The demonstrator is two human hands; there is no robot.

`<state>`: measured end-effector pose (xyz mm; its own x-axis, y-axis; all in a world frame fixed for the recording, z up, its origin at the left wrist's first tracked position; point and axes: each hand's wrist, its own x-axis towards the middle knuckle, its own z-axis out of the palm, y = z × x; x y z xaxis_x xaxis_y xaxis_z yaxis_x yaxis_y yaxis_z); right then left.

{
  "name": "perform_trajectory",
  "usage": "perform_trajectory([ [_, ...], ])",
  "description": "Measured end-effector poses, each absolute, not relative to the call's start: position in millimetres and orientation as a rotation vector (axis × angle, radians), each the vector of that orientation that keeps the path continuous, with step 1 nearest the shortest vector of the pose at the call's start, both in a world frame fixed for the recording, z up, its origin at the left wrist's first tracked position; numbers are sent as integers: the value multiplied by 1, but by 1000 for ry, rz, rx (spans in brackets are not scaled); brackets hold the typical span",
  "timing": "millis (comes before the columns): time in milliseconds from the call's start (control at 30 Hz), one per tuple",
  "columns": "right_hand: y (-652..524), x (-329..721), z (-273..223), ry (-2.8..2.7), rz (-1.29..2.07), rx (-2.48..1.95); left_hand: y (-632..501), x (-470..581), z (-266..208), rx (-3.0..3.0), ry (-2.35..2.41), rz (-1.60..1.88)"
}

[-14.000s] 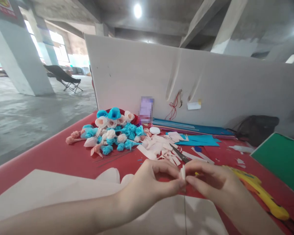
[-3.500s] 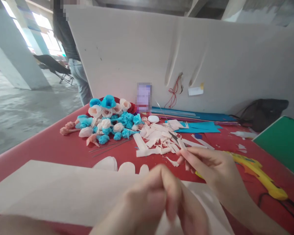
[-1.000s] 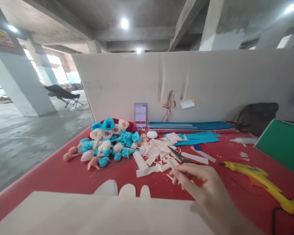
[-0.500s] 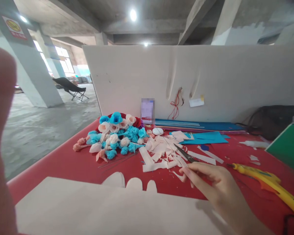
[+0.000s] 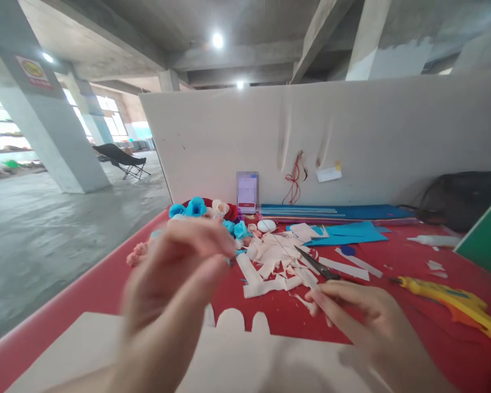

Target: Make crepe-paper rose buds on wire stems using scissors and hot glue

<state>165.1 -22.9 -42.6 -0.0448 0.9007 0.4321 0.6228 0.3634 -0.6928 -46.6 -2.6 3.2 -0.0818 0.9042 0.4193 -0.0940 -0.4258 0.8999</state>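
Observation:
My right hand is closed in a pinch on a thin wire, which slants up and away to the left over the paper scraps. A narrow pale strip lies along the wire at my fingertips. Scissors with dark blades rest just beyond that hand. My left hand is raised at centre left, smeared by motion. Its fingers are curled toward the thumb, and whether anything is between them cannot be made out. It covers much of a pile of blue, white and pink paper flowers.
Pale paper scraps lie mid-table before blue paper. A yellow glue gun is at right, near a green board. White sheet and rounded cutouts lie in front. A phone stands against the partition.
My left hand has come from the left edge to the centre left, in front of the flowers. My right hand keeps its pinch on the wire. The view has shifted slightly.

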Motion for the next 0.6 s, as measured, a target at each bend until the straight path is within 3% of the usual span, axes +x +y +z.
perform_trajectory([
  [100,-27,165,-43,-1774,377,-1329,6,-26,-12,1420,960,1135],
  [200,-32,161,-41,-1751,415,-1315,12,-11,-26,1434,945,891],
  [600,-40,152,-28,-1778,674,-1229,6,-7,-23,1504,691,915],
])
